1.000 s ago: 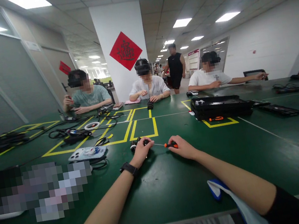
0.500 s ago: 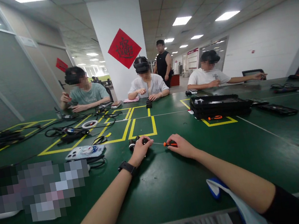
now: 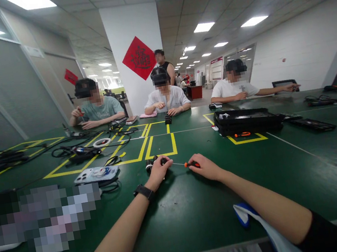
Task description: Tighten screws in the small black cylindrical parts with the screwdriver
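Observation:
My left hand (image 3: 160,170), with a dark watch on its wrist, is closed around a small black device with rounded parts (image 3: 149,167). The fingers cover much of it, so its exact kind cannot be made out. In my right hand (image 3: 207,167) is a screwdriver (image 3: 187,165) with an orange and black handle, gripped between thumb and fingers. Its thin metal shaft points left and reaches the fingers of my left hand. Whether the tip sits in a screw is too small to tell.
Left of my hands lie a phone (image 3: 96,174) and black cables (image 3: 77,151). Stacked black trays (image 3: 248,123) stand at the right, with another orange screwdriver (image 3: 242,134) before them. A blue-and-white strip (image 3: 264,224) lies under my right forearm. Three people sit opposite.
Both hands keep their hold and stay nearly in place. The view has tilted up slightly. In the background, a standing person has moved left, behind the seated middle person.

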Demonstrator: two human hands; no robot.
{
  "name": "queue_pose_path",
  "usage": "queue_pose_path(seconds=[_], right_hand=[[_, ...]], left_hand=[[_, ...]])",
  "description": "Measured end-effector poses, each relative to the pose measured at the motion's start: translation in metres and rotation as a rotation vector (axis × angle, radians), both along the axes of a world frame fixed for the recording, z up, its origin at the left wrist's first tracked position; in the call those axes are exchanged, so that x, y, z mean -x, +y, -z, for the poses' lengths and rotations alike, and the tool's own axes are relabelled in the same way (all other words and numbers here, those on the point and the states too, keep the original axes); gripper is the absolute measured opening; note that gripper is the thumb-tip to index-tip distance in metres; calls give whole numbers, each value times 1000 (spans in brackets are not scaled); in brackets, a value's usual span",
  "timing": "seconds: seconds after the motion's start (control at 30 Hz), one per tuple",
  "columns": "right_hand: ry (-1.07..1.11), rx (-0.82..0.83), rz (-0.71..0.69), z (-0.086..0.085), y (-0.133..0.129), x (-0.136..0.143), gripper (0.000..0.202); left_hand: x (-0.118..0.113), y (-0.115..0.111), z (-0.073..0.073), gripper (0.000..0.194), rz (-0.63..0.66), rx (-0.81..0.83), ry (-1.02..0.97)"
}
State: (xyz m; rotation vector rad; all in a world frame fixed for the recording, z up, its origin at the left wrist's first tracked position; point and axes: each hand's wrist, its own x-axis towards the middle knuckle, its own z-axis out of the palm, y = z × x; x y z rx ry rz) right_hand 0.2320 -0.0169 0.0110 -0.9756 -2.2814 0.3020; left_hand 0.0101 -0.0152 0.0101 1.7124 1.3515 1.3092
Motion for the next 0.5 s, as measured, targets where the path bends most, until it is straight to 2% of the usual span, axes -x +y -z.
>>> queue_pose_path(seconds=[0.5], right_hand=[[59,-7,-15,1,-1,1,11]], left_hand=[[0,2,3,27,12,7,-27]])
